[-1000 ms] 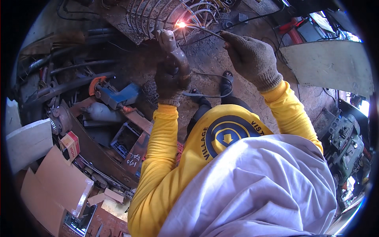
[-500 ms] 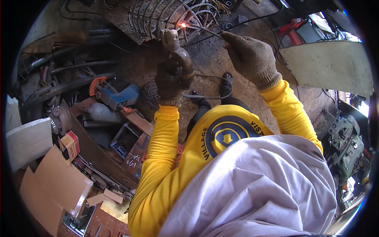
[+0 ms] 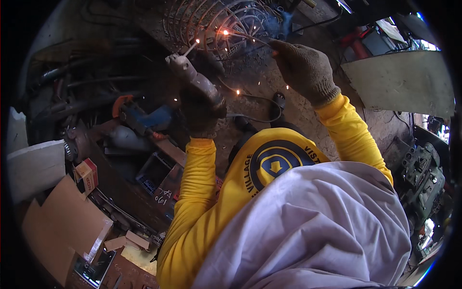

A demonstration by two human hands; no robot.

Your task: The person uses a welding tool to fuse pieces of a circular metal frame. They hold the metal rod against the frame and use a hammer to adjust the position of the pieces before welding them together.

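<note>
My gloved left hand [image 3: 199, 111] is wrapped round a welding electrode holder [image 3: 197, 79]. From its head a short electrode [image 3: 190, 49] points up and right, its tip glowing and apart from the work. My gloved right hand [image 3: 305, 72] pinches a thin metal rod [image 3: 250, 37]. The rod's far end reaches a bright glowing spot among the bars of a metal cage of curved rings [image 3: 185, 21], which lies at the top of the view. Smoke partly veils the cage's right side. A cable [image 3: 257, 118] loops below the holder.
A blue metal tool with an orange part [image 3: 154, 118] stands left of my left hand. Cardboard [image 3: 67, 226] lies lower left. A pale metal sheet [image 3: 399, 82] and a green machine [image 3: 423, 173] are at right. Sparks scatter over the floor.
My left hand has drawn the holder left and toward me, away from the glowing spot, and tilted it. Sparks and bluish smoke have appeared, and the scene is darker. My right hand barely moved.
</note>
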